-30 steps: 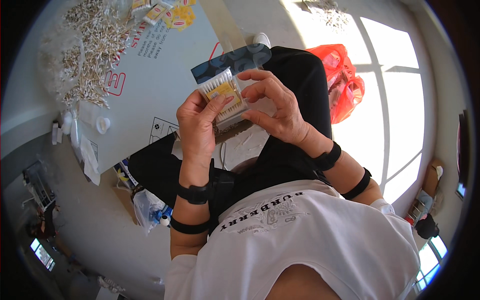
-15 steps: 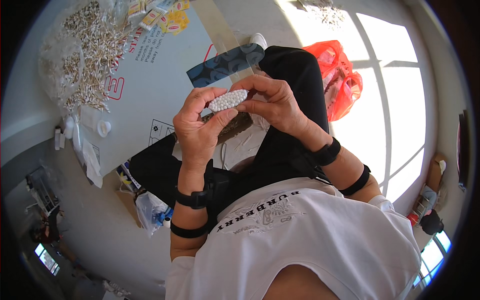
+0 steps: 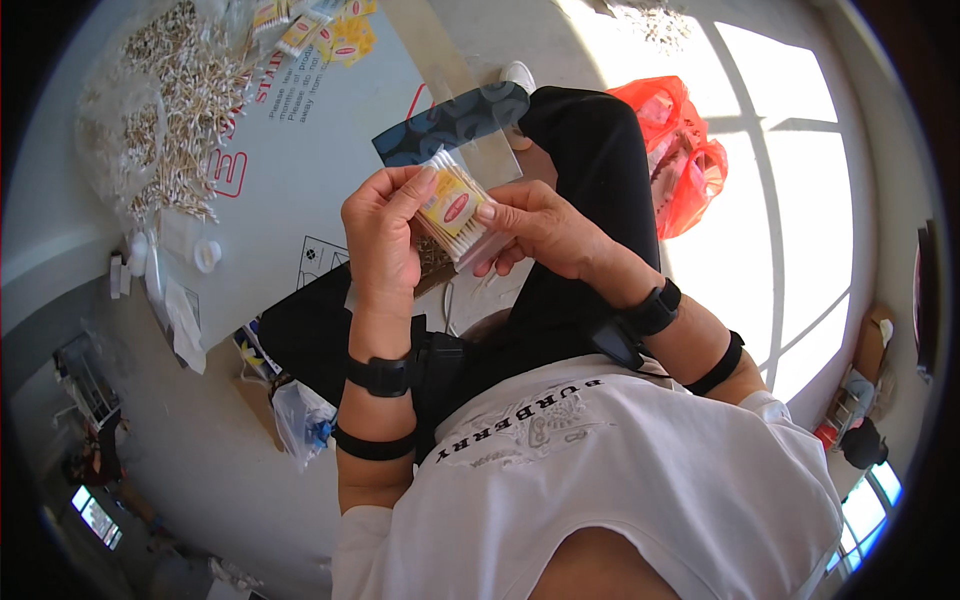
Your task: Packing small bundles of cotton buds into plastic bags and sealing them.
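A small clear packet of cotton swabs (image 3: pixel 455 208) with a yellow and white label is held between my two hands, in front of my lap. The thumb and fingers of my left hand (image 3: pixel 388 220) pinch its upper left side. From the right, my right hand (image 3: pixel 545 225) grips the opposite side, its thumb pressed on the front near the label's edge. White swab tips show at the packet's top and bottom. Beneath the packet, partly hidden, is a brown box (image 3: pixel 436 262) near my knees.
A large clear bag of loose cotton swabs (image 3: pixel 170 100) lies on the pale board (image 3: pixel 260 200) to the left. Several yellow-labelled packets (image 3: pixel 345 40) sit at the board's far edge. A red plastic bag (image 3: pixel 690 160) stands on the sunlit floor to the right.
The swab packet has been turned from showing its bundle of white tips to showing its labelled face. Both hands have shifted their grip around it, and my right hand has moved slightly lower.
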`<state>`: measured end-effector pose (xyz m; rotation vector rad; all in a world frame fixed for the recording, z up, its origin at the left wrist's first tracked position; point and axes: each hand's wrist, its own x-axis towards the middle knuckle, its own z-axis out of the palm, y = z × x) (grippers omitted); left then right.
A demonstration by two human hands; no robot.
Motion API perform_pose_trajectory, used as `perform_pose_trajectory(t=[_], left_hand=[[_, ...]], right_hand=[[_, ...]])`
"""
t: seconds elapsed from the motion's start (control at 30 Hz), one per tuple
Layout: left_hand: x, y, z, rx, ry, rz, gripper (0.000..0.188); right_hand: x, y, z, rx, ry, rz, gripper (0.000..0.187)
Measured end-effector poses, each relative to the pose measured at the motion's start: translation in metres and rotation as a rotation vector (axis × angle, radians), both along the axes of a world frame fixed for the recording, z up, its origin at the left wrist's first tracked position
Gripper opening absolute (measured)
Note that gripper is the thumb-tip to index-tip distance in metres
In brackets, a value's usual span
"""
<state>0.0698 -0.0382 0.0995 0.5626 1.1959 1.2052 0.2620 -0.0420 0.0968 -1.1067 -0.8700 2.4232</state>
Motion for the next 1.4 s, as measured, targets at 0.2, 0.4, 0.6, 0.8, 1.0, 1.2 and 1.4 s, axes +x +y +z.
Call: perform_pose_trajectory(t=[0.2, 0.4, 0.6, 0.8, 1.0, 1.2, 1.4], left_hand=[[-0.011, 0.005, -0.033, -0.158, -0.171, 0.024, 0.012], [-0.008, 0.003, -0.039, -0.183, -0.233, 0.048, 0.011], [-0.003, 0.003, -0.035, -0.238, -0.290, 0.005, 0.014], [-0.004, -0.007, -0.020, -0.028, 0.208, -0.081, 0.021], [-0.006, -0.004, -0.001, 0.521, 0.609, -0.234, 0.015], [-0.004, 0.002, -0.010, 0.509, 0.701, -0.265, 0.012], [-0.003, -0.001, -0.008, 0.619, 0.773, -0.247, 0.011]], right_hand=[[0.006, 0.001, -0.008, 0.397, 0.150, -0.494, 0.033], [0.015, 0.000, -0.006, 0.641, 0.044, -0.360, 0.045], [0.000, 0.005, 0.001, 1.050, -0.167, -0.328, 0.023], [-0.008, 0.015, -0.010, 0.970, -0.238, -0.420, 0.005], [-0.011, 0.016, -0.018, 0.935, -0.283, -0.454, 0.006], [-0.017, 0.016, -0.022, 0.929, -0.285, -0.470, 0.007], [-0.014, 0.015, -0.018, 0.784, -0.215, -0.382, 0.008]])
